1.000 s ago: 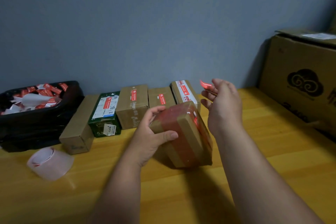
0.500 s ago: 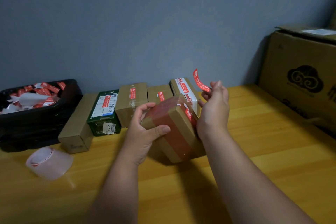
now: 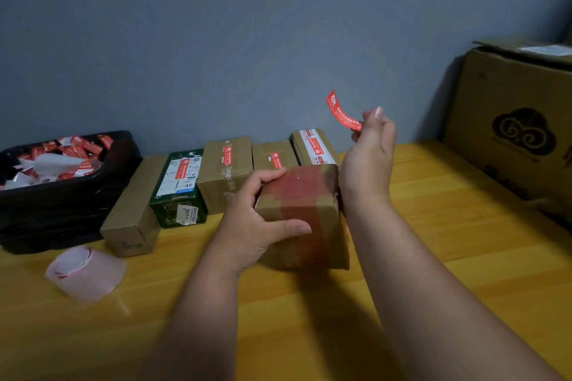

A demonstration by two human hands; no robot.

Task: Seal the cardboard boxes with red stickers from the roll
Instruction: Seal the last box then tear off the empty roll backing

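At nine o'clock on my wooden bench [image 3: 464,226] I see a black bin [image 3: 71,201] heaped with red and white paper scraps [image 3: 62,158]. At three o'clock stands a big printed carton [image 3: 513,133]; behind everything, a grey-blue wall [image 3: 247,40].

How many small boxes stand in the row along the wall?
5: plain brown box at left end, green box, brown box, brown box, white-labelled box at right end. The held box may hide more.
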